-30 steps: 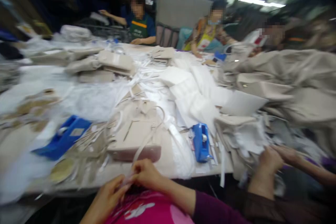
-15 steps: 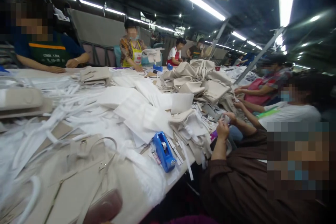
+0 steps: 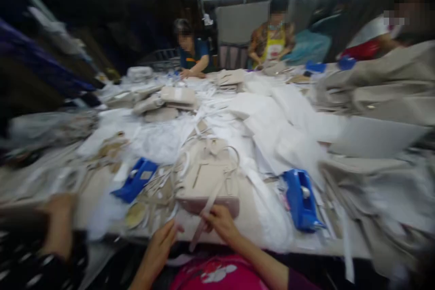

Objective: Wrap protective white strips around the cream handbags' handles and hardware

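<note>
With the right hand (image 3: 220, 224) gripping the strap (image 3: 196, 235) and left hand (image 3: 162, 241) open, a hard tug could topple the bag (image 3: 206, 179).

Left hand (image 3: 166, 236) now off strap (image 3: 196, 236); neighbour's hand (image 3: 60, 204) come into view

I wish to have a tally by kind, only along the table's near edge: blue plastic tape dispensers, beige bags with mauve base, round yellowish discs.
Blue plastic tape dispensers: 2
Beige bag with mauve base: 1
Round yellowish disc: 1
Total: 4
</note>
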Available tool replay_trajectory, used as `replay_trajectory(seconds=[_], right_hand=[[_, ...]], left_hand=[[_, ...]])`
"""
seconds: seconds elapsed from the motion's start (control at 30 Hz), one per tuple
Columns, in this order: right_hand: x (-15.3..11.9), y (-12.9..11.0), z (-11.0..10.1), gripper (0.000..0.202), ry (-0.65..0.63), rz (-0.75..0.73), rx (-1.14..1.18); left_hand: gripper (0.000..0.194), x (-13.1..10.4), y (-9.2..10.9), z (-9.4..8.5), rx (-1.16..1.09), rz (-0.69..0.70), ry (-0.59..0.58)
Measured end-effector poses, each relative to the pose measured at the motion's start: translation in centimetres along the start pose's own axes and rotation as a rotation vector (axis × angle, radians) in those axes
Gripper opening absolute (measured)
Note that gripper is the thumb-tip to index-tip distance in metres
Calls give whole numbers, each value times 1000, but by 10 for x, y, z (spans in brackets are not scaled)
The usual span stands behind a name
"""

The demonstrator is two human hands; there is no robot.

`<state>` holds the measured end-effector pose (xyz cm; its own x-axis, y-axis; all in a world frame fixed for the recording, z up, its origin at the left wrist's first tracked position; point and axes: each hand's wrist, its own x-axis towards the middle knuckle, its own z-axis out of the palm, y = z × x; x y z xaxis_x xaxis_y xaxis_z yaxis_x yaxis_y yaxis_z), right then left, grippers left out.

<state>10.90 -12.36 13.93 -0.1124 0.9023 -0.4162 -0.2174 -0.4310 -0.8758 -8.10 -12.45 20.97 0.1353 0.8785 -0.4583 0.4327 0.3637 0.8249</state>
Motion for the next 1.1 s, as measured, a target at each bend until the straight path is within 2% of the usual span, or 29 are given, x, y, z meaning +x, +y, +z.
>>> replay_trajectory(seconds=[0.07,0.17,0.23,0.3,0.47,0.77,0.97,1.1], right_hand=[[-8,-35,-15,44,-21,-86,121],[-13,-87,-45,40,57,-194,267],[-14,-111,-59,37,109,-268,319],[-12,-124,-67,36,147,-322,329],[-4,-130,-72,34,182,-376,333],[-5,-132,-70,35,166,-349,336],[-10,-122,-50,35,62,-286,299],[-4,-111,-37,26,34,-271,255]], left_hand=[[51,-2,5,-4,-39,8,42],[45,-3,21,-1,-104,51,34],[42,-5,31,5,-144,81,7],[41,-8,39,10,-150,105,-9],[43,-7,47,15,-122,148,-27],[41,-4,52,21,-122,137,13],[42,1,60,28,-43,175,65],[45,13,41,27,-25,108,101]])
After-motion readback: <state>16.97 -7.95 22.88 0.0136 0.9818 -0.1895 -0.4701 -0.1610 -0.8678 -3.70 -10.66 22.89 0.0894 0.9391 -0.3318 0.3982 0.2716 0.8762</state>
